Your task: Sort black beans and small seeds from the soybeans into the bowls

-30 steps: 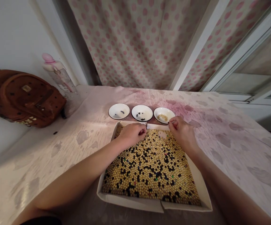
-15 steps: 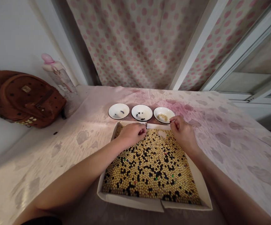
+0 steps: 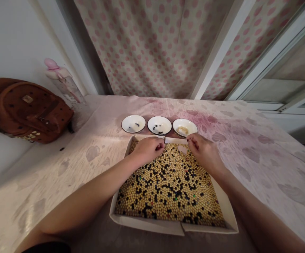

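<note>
A white card tray [image 3: 231, 221] holds a dense layer of small round beads [image 3: 165, 182], mostly gold, with many black ones and a few green, red and blue. My left hand [image 3: 149, 149] is curled closed over its far left part, near a gap in the far wall; what its fingers hold, if anything, is hidden. At the tray's far right, my right hand [image 3: 202, 149] is closed in a pinch, just below the right bowl [image 3: 185, 123] with gold beads in it. Anything between those fingertips is too small to name.
The middle bowl [image 3: 159, 121] has several black beads, the left bowl [image 3: 133, 121] a few dark blue ones. A brown backpack [image 3: 33, 109] and a clear bottle with a pink top [image 3: 62, 80] stand at the left of the cloth-covered table [image 3: 260, 168].
My right hand has moved slightly left and nearer to me, from the right bowl's rim to the tray's far edge. The left hand stays put.
</note>
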The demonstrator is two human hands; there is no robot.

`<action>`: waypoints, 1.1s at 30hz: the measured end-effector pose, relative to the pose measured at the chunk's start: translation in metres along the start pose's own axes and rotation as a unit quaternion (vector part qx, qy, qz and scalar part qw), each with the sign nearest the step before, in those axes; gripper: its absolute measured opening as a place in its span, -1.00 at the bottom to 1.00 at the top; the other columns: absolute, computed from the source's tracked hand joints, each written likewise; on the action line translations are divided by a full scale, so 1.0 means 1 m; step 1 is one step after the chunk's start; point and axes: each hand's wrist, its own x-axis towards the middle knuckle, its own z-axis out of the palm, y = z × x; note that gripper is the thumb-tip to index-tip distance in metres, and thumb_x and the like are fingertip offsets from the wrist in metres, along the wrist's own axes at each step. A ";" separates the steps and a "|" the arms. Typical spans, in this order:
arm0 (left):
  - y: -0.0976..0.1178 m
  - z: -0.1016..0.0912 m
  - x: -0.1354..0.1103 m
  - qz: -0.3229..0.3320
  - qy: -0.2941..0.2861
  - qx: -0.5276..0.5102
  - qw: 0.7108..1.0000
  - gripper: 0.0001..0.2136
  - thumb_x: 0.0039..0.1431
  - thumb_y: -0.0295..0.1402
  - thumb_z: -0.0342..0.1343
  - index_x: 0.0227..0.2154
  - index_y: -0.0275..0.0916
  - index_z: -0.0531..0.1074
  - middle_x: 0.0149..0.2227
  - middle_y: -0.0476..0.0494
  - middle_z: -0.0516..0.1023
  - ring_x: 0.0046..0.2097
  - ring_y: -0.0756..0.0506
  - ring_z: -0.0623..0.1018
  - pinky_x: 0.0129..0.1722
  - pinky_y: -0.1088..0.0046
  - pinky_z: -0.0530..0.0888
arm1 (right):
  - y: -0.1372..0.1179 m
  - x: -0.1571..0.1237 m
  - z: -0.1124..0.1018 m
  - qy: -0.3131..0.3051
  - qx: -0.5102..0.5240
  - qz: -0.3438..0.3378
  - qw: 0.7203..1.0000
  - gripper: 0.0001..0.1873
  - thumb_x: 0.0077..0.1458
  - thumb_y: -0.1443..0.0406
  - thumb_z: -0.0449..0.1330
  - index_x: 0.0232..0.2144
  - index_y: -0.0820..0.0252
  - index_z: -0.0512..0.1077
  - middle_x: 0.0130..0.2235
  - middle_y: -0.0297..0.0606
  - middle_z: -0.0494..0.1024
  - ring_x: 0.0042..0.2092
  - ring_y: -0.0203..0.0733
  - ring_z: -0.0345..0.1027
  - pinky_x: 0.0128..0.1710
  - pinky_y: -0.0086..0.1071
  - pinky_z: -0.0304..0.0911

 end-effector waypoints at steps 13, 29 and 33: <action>-0.004 0.002 0.000 0.009 0.008 0.002 1.000 -0.91 0.22 -0.39 0.13 -0.31 -0.18 0.54 -0.34 -0.05 0.59 -0.33 -0.04 0.48 -0.35 0.41 0.29 | 0.000 -0.007 0.002 -0.078 -0.109 -0.041 0.990 -0.73 0.26 0.32 0.00 -0.31 0.14 0.51 -0.41 -0.22 0.60 -0.43 -0.15 0.43 -0.41 -0.30 0.14; -0.001 0.001 0.001 -0.001 -0.001 0.002 1.000 -0.92 0.22 -0.40 0.13 -0.30 -0.20 0.53 -0.37 -0.05 0.58 -0.35 -0.04 0.47 -0.36 0.42 0.30 | -0.002 -0.005 0.002 -0.128 -0.079 -0.044 0.988 -0.80 0.31 0.28 0.01 -0.28 0.13 0.43 -0.38 -0.24 0.58 -0.39 -0.13 0.44 -0.36 -0.27 0.18; -0.002 0.002 0.001 -0.001 0.002 0.004 1.000 -0.92 0.23 -0.39 0.14 -0.30 -0.19 0.53 -0.37 -0.04 0.57 -0.35 -0.04 0.47 -0.35 0.42 0.30 | -0.004 -0.004 0.002 -0.136 -0.032 -0.052 0.989 -0.79 0.33 0.27 0.00 -0.25 0.13 0.43 -0.35 -0.24 0.59 -0.34 -0.14 0.46 -0.29 -0.26 0.26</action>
